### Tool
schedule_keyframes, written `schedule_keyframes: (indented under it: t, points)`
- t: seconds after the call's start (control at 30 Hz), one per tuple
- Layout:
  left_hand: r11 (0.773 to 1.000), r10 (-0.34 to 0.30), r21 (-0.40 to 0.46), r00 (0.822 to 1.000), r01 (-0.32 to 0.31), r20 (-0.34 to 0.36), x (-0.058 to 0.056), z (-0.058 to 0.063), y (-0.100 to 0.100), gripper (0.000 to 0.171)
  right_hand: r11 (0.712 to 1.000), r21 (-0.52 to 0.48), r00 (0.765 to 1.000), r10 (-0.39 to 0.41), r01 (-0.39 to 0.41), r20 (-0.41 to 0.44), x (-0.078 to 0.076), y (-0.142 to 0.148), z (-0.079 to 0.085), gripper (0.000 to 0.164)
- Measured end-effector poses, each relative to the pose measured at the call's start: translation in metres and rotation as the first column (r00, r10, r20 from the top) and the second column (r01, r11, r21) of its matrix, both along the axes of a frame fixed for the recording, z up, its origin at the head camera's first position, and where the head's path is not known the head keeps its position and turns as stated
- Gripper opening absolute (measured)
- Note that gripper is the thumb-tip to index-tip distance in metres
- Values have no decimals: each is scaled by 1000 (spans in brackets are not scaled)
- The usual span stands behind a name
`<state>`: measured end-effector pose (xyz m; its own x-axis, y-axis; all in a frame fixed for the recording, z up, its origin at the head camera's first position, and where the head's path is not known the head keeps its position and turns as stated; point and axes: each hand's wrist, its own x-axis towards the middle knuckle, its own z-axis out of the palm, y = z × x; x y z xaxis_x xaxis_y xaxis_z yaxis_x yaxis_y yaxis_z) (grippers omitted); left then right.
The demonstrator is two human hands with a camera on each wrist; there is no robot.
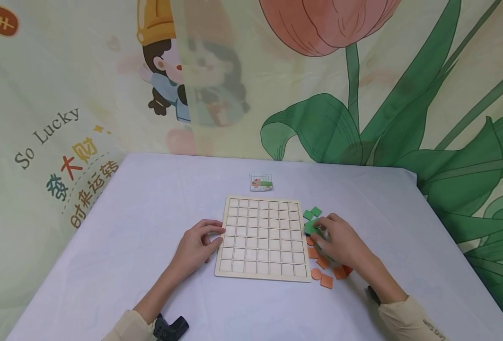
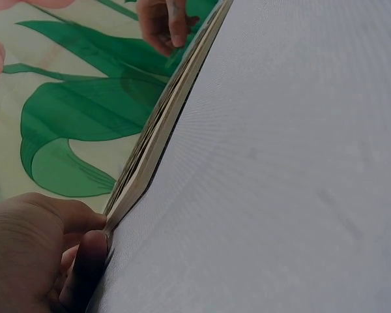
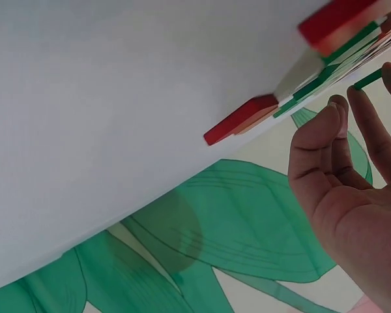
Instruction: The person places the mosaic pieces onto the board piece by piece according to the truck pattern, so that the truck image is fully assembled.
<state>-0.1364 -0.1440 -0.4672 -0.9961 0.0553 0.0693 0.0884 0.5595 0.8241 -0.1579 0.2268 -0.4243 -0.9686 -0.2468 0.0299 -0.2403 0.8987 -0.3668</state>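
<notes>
A wooden grid board [image 1: 263,279] with square cells lies flat on the table. My left hand [image 1: 197,240] rests its fingertips against the board's left edge; in the left wrist view, thumb and forefinger touch the edge of the board [image 2: 158,135]. On the other side of the board, my right hand [image 1: 340,240] pinches a thin green tile [image 3: 368,79] between thumb and forefinger, above loose pieces. Below that hand lie orange tiles [image 1: 326,282] and a red piece [image 1: 348,269], partly covered by it. Small green tiles [image 1: 316,211] lie just beyond its fingers.
Behind the board lies a small picture card [image 1: 261,182] with a coloured grid pattern. A white cloth [image 1: 170,189] covers the table, and a printed curtain [image 1: 234,137] hangs at its back. Both wrists wear black devices [image 1: 171,327].
</notes>
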Motion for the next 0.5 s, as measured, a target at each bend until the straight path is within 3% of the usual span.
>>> schedule_keyframes:
  t: [0.5]
  points:
    - [1000,-1,-9,1000,1,1,0,0,0,24,997,-9,997,77,-77,17,6,-12,3,25]
